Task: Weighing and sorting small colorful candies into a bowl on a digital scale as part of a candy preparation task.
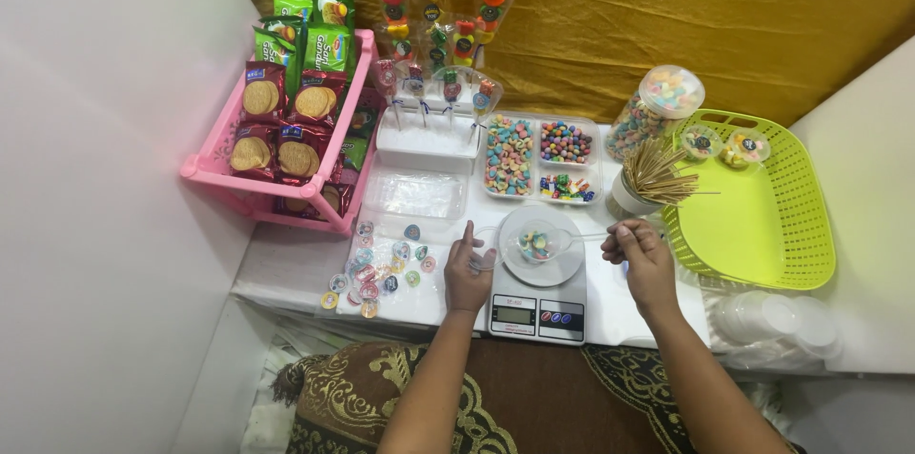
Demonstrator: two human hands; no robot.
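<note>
Right hand (637, 246), seen from the head camera, is curled closed around the end of a thin clear plastic spoon (572, 237) whose handle runs nearly level, left to right, from the hand toward the middle of the scale; its bowl end sits at the small clear plastic cup of coloured candy pieces (535, 244), though whether it touches the candy is too fine to tell. That cup stands on the round white platform of a flat white digital kitchen scale (539, 290) set at the front edge of the white table (286, 263), between the two hands. So the cup lies to the left of the right hand, along the line of the spoon. Left hand (468, 268) rests just beside the platform's left rim, fingers loosely bent and pointing away from the person, gripping nothing that shows; it is the nearer hand to the cup itself. Left of it a scatter of small round sealed candy cups (376, 275) lies on the table. Behind the scale sits a white divided tray of coloured candies (538, 157), and to the right a lime-green plastic basket (772, 225).
</note>
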